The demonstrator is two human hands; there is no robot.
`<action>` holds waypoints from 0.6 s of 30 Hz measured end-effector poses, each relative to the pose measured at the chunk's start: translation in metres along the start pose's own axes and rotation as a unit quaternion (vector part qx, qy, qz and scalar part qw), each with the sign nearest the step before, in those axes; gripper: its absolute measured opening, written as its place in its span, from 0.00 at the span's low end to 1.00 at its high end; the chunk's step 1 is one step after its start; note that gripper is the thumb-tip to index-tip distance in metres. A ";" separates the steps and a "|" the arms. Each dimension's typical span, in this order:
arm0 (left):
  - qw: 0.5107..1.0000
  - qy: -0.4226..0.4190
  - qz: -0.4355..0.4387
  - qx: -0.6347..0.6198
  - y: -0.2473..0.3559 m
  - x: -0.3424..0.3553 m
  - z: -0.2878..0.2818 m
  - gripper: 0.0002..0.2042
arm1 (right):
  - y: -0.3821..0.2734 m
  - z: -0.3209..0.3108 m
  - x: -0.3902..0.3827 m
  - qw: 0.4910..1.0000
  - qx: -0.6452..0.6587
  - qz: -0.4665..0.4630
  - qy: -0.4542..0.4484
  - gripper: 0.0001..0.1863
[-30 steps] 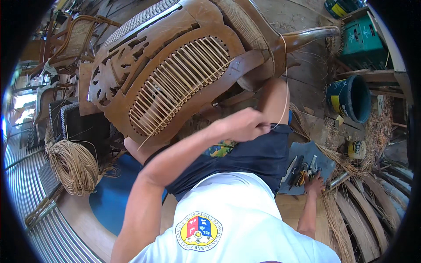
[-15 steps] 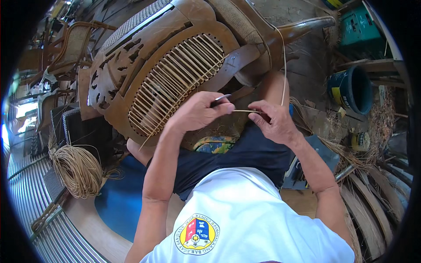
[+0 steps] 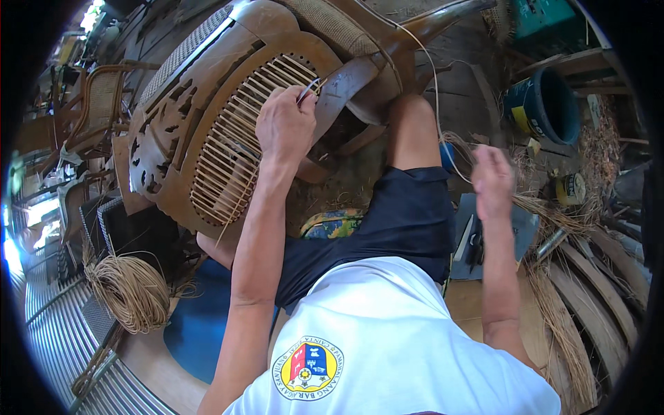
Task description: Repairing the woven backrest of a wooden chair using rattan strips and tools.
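Cane panel [image 3: 232, 138]: left hand [image 3: 285, 128] has reached its one o'clock, fingers closed round a shiny tool [image 3: 306, 90]; work seems left-handed now; blurred right hand's [image 3: 493, 183] grip I cannot tell.

Through the feed I hold my left hand [image 3: 286, 128] closed, its back toward me, the left forearm [image 3: 260, 235] running down from the curled fingers. Well right of those fingers, my right hand [image 3: 494, 183] blurs, fingertips uppermost, grip unclear.
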State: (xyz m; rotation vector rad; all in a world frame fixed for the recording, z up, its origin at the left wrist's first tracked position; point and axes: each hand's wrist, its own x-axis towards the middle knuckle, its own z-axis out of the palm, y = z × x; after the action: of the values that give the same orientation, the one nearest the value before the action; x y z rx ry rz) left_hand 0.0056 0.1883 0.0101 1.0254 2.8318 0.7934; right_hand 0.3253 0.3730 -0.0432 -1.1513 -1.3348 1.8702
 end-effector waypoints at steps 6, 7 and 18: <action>0.998 -0.015 -0.052 0.013 -0.001 0.012 -0.003 0.10 | 0.020 0.163 0.031 0.973 -0.096 -0.136 -0.158 0.12; 0.998 -0.015 -0.052 0.014 -0.002 0.012 -0.004 0.10 | 0.024 0.186 0.037 0.966 -0.108 -0.181 -0.149 0.12; 0.993 -0.028 -0.091 -0.071 -0.015 0.015 -0.018 0.12 | 0.036 0.237 0.072 0.898 -0.172 -0.390 -0.110 0.08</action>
State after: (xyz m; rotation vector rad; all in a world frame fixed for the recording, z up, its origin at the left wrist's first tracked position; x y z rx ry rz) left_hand -0.0182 0.1791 0.0204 0.7462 2.7254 0.9165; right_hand 0.0836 0.3123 -0.0678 -0.4143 -1.9397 1.2124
